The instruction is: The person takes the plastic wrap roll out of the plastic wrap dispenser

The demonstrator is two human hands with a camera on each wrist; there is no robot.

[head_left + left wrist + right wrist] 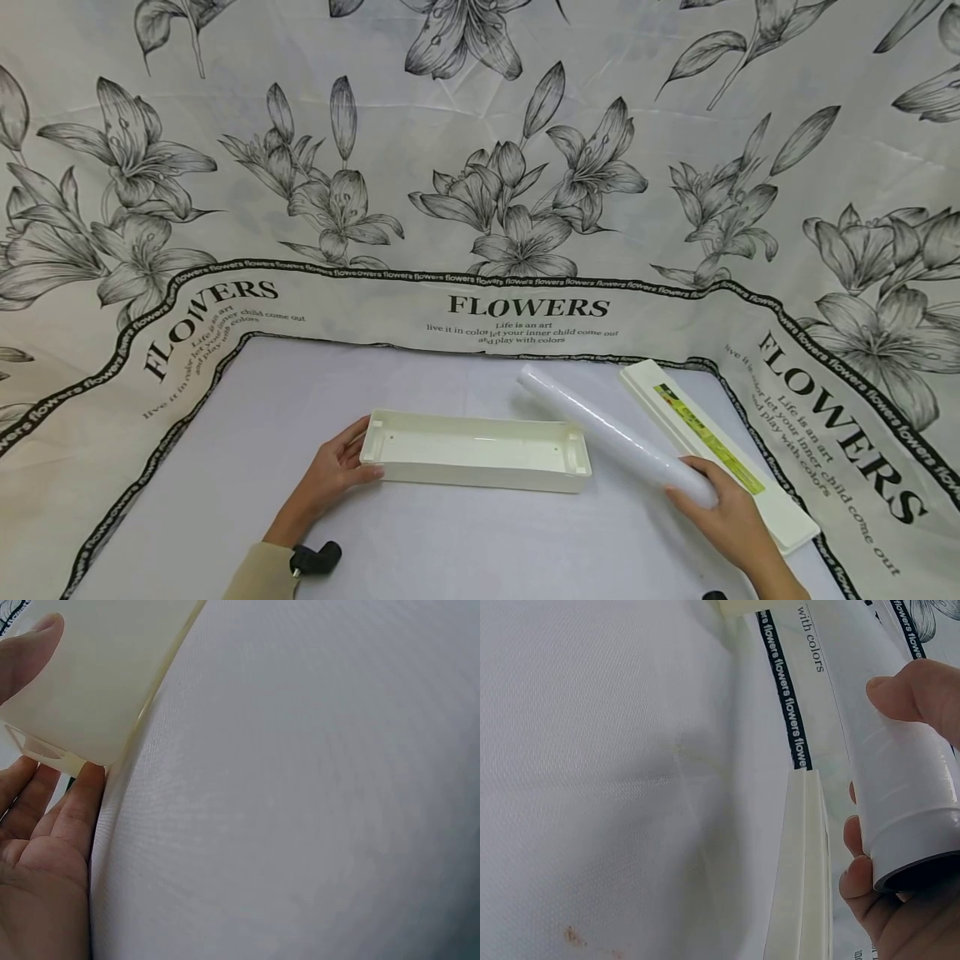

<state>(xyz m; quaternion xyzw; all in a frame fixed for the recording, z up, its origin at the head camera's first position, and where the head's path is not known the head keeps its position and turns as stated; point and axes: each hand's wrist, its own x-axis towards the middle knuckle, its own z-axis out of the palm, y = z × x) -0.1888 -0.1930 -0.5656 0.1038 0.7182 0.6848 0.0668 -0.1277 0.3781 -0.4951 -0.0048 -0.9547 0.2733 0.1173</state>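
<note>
A long cream plastic box (pixel 480 478), its top uncovered, sits on the white cloth in the middle of the head view. My left hand (pixel 336 468) grips its left end; in the left wrist view the thumb (pixel 34 656) lies along one wall and the fingers (pixel 79 810) are at the end wall. My right hand (pixel 723 510) holds a roll of clear plastic film (pixel 600 425) near its lower end, above the cloth. Fingers wrap under the roll (pixel 900 765) in the right wrist view, with the thumb on top and the dark hollow end facing the camera.
To the right, a long white lid (pixel 780 512) with a yellow-green label lies at a slant, partly behind my right hand. White cloth (pixel 465 542) covers the table. A flower-printed cloth (pixel 375 200) with a black lettered border rises behind and at both sides.
</note>
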